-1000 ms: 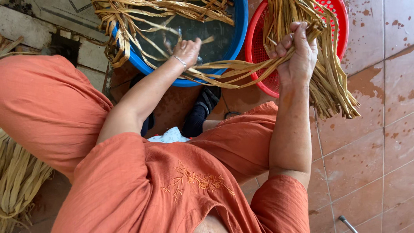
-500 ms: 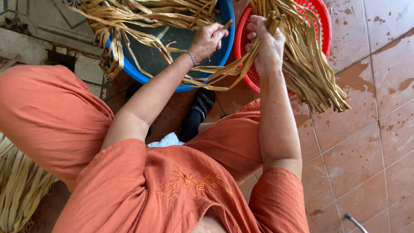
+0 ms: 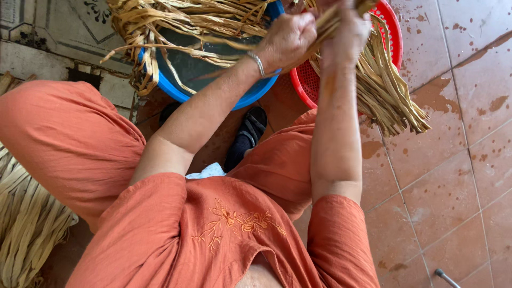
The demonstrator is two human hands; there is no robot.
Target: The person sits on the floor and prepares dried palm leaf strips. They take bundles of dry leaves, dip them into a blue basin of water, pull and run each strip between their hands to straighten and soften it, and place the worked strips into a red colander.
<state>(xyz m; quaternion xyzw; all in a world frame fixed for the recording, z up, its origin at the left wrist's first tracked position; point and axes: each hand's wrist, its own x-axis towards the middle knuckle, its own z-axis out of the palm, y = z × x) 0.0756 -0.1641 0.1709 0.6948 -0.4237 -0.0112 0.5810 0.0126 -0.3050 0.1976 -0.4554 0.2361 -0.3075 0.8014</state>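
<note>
My left hand (image 3: 288, 40) and my right hand (image 3: 346, 32) are close together, both closed around a bundle of wet tan straw strips (image 3: 386, 88) above a red perforated basket (image 3: 306, 85). The strips' loose ends hang over the basket's near rim onto the tiles. A silver bracelet sits on my left wrist. Left of the basket stands a blue basin (image 3: 256, 96) holding dark water and more straw strips (image 3: 176, 18) draped over its rim.
Orange trousers cover my knees (image 3: 69, 138) at left and centre. A black sandal (image 3: 245, 136) is below the basin. A pile of dry straw (image 3: 24, 229) lies at the lower left. Wet terracotta tiles (image 3: 464, 160) spread to the right; a metal tip (image 3: 445, 277) shows bottom right.
My left hand has moved right from the basin to join my right hand on the straw bundle. Both hands have gathered the strips over the red basket.
</note>
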